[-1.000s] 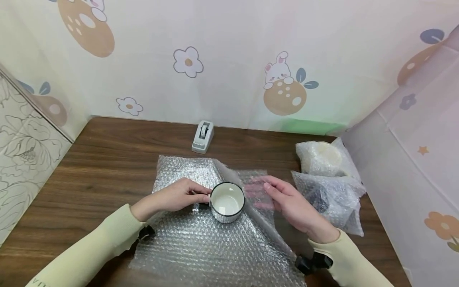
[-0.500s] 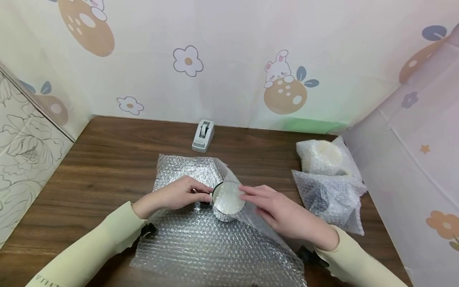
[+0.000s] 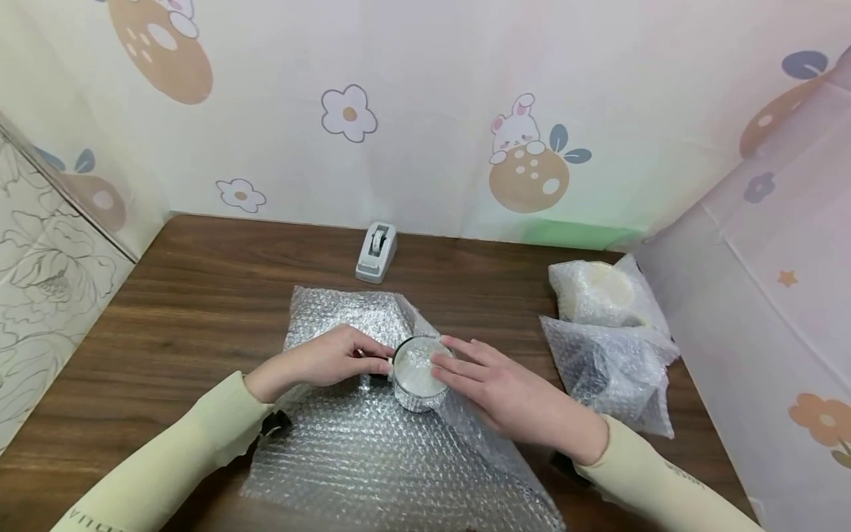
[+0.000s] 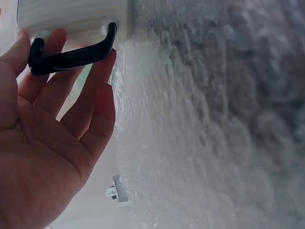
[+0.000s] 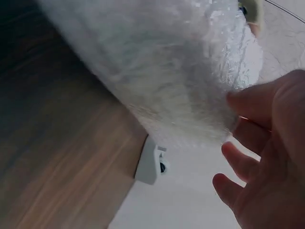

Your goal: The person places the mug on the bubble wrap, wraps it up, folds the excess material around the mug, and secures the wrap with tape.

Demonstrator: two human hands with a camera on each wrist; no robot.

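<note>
A mug with a dark rim (image 3: pixel 411 401) stands upright on a large sheet of bubble wrap (image 3: pixel 379 458). My left hand (image 3: pixel 329 360) is at the mug's left side; in the left wrist view its thumb and fingers hold the black handle (image 4: pixel 71 62). From the right, a folded corner of the sheet lies over the mug's mouth. My right hand (image 3: pixel 501 384) presses that corner down with extended fingers over the rim. In the right wrist view the raised bubble wrap (image 5: pixel 167 81) hides the mug's body, with the thumb and fingertips against its edge.
A white tape dispenser (image 3: pixel 376 253) stands behind the sheet on the wooden table (image 3: pixel 219 295). Two bubble-wrapped bundles lie at the right: one with a pale round thing (image 3: pixel 598 292), the other with something dark (image 3: pixel 608 369) inside. A patterned curtain hangs behind.
My right hand has brought the sheet's right corner leftward over the mug's mouth and now presses it down. The left hand stays at the handle; mug and dispenser have kept their places.
</note>
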